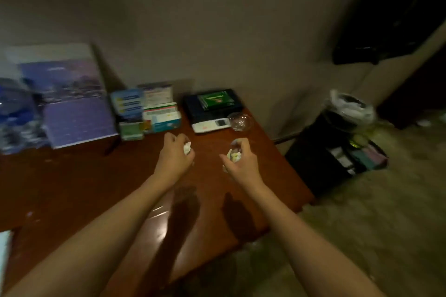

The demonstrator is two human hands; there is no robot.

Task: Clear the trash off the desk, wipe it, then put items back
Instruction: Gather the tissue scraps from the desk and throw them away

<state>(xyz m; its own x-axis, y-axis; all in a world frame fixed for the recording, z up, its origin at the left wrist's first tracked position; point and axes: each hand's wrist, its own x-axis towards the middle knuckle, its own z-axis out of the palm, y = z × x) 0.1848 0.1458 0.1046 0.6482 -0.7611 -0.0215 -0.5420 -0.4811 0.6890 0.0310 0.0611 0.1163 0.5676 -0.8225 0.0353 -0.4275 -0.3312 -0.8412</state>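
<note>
Paper wads point(187, 148) light, crushable: left hand point(175, 155) and right hand point(241, 163) each clench one; bin point(347, 113) at 2 o'clock.

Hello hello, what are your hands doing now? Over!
Left hand grips crumpled paper. Right hand grips another paper wad. Bin off the desk's right end, path open.

1. A desk point(72, 188) stands against the far wall point(217, 19).
2. A large picture board point(72, 96) leans at the desk's far left.
3. Small boxes point(149, 111) stand right of the board, along the far edge.
4. A book point(212, 101) lies right of the boxes, and a glass bowl point(240, 122) sits at its near right.
5. The left hand point(175, 154) and right hand point(240, 159) hang over the desk's middle, each gripping crumpled paper point(187, 148).
6. A bin point(347, 113) stands on the floor, right of the desk.
</note>
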